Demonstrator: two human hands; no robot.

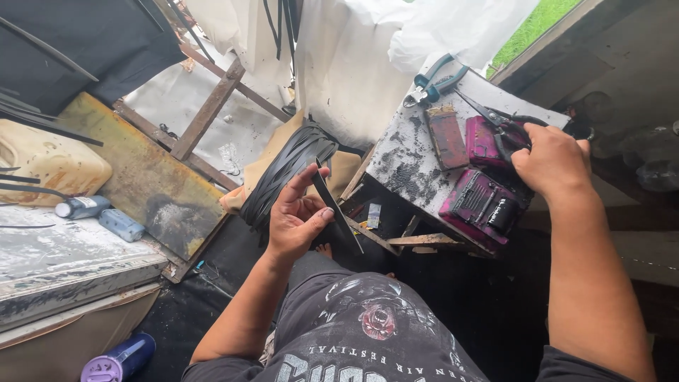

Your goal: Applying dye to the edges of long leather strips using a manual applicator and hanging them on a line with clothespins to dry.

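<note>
My left hand (296,216) holds a short flat black strip (338,209) upright between thumb and fingers, over my lap. Behind it lies a bundle of long black strips (286,170). My right hand (553,159) reaches out onto a small worn table (403,159) and rests on the dark handles of a pair of scissors (495,120), its fingers curled around them. Under and beside that hand sit two magenta box-shaped tools (481,201). Blue-handled pliers (435,81) lie at the table's far edge.
A rusty flat block (445,136) lies on the table. At left are a cream plastic jerrycan (49,163), two small bottles (106,216), a purple-capped bottle (117,361) and a rusty metal frame (205,117). White sheeting (353,64) hangs behind.
</note>
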